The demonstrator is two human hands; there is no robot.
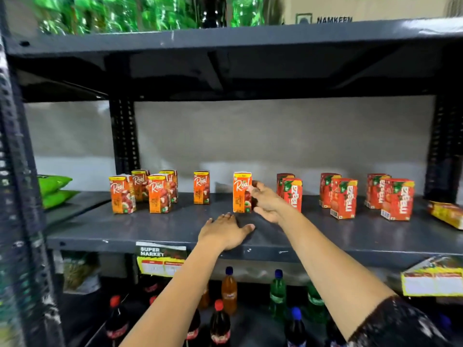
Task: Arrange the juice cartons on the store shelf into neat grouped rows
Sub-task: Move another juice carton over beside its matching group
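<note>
Orange "Real" juice cartons stand on the dark metal shelf: several clustered at the left, a lone one in the middle, and another right of it. My right hand wraps around that carton's right side, fingers behind it. My left hand lies flat, palm down, on the shelf just in front of it, holding nothing. Red "Maaza" cartons stand to the right in three pairs, the nearest pair partly hidden by my right wrist, the others at mid right and far right.
Green snack bags lie at the shelf's left end, a yellow-red packet at the right end. Green bottles fill the shelf above. Soda bottles stand below. A "Super Market" price tag hangs from the front edge.
</note>
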